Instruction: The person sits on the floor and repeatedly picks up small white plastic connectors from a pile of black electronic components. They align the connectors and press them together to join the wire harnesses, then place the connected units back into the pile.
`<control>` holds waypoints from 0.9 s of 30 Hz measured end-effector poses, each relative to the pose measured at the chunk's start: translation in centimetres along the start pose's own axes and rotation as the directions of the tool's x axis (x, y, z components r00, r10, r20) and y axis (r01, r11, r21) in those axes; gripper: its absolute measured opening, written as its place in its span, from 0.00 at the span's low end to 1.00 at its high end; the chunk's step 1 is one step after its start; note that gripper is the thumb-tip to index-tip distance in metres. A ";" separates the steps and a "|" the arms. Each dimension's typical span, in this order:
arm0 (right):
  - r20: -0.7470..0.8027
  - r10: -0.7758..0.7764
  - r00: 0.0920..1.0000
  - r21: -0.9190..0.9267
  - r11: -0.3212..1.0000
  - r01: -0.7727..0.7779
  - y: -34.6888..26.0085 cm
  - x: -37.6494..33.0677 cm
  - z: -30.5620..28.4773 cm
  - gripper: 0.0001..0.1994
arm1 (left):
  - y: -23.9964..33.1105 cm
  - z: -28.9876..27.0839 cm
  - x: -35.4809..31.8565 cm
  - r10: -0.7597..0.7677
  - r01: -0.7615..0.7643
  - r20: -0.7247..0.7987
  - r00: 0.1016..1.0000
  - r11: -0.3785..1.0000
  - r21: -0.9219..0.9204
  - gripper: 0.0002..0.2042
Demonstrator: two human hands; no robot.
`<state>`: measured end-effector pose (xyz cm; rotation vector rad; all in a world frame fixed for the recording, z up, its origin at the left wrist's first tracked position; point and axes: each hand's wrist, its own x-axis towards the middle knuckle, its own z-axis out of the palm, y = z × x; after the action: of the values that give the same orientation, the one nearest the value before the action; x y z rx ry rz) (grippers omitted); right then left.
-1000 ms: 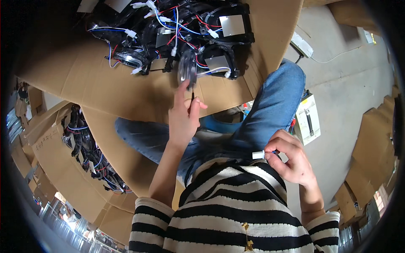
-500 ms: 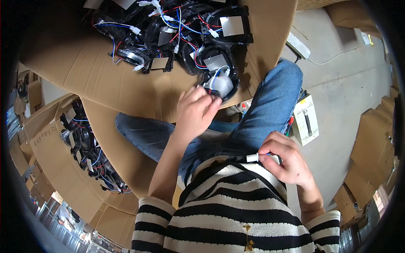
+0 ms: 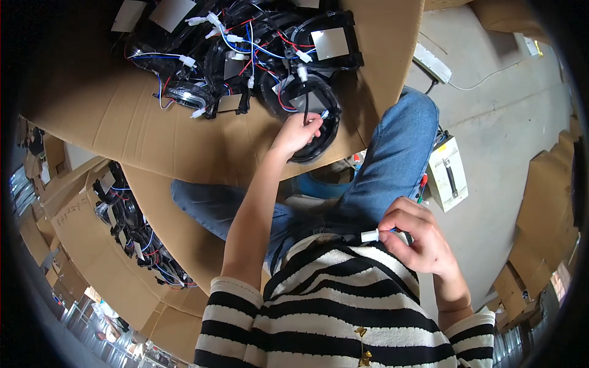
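My left hand reaches over the cardboard box, closed in a pinch at a black cable with a white plug at its upper end. Under and beside those fingers lies a round black ring-shaped part near the box edge. A small white-and-blue wire end shows just past the fingertips. In front of my waist, my right hand pinches a white connector between thumb and forefinger. A bit of blue wire shows by its fingers; the rest is hidden.
Several black parts with red, blue and white wires lie heaped on the cardboard. A second carton at left holds more. Right of my knees stand a pale handled case and a white strip-shaped box with a cord.
My left hand has moved forward and slightly right over the round black part, and a black cable now stands out above its fingers. The right hand has barely moved and keeps the white connector.
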<state>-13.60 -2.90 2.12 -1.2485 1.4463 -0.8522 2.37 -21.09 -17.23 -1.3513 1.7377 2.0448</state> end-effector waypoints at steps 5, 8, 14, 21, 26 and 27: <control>0.010 -0.007 1.000 0.009 1.000 0.007 0.1 0.1 0.1 0.03 | 5.0 -0.8 -9.3 0.097 -0.099 -0.026 0.995 0.992 -0.074 0.15; 0.024 -0.026 0.999 -0.003 1.000 0.026 -0.5 0.5 0.3 0.03 | 6.5 0.3 -13.4 0.158 -0.161 -0.052 0.986 0.984 -0.069 0.14; 0.012 -0.031 0.999 0.044 0.999 0.030 -2.3 0.0 0.6 0.03 | 7.8 1.1 -17.9 0.277 -0.269 0.015 0.961 0.943 -0.194 0.07; -0.034 0.012 0.999 0.223 0.975 -0.004 -3.3 0.0 1.7 0.03 | 7.1 2.6 -20.3 0.317 -0.263 0.084 0.945 0.885 -0.385 0.11; -0.075 0.009 0.997 0.191 0.982 0.005 -3.5 -0.8 1.1 0.03 | 7.0 3.3 -20.7 0.337 -0.263 0.115 0.934 0.871 -0.416 0.09; -0.070 -0.004 0.998 0.162 0.987 0.015 -3.5 -0.8 0.9 0.03 | 7.2 3.2 -20.7 0.310 -0.232 0.143 0.940 0.887 -0.398 0.09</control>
<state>-11.83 -2.79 5.34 -1.1137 1.3969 -1.0079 8.42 -11.93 1.96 -0.9673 1.5756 2.6778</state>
